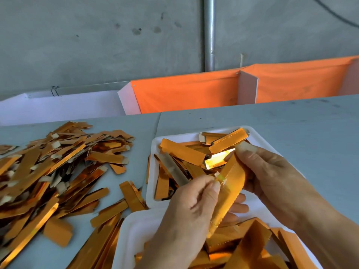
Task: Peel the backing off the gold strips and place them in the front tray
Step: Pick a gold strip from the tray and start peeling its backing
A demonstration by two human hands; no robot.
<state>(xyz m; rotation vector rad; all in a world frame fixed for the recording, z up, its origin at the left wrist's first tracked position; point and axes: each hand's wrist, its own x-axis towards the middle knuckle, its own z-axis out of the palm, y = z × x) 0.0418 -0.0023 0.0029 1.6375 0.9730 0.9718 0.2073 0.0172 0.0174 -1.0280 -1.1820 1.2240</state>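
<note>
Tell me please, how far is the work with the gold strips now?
Done: both white trays, the near tray and the far tray, already hold many strips. In hand: the left hand pinches a film at one strip that the right hand holds. Left: a big loose pile on the table.

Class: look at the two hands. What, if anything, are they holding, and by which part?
One gold strip. The right hand grips its upper end; the left hand pinches a thin clear film at the strip's edge, near the top.

Strip pile frame left on table; far tray centre; near tray bottom centre; hands over trays.
</note>
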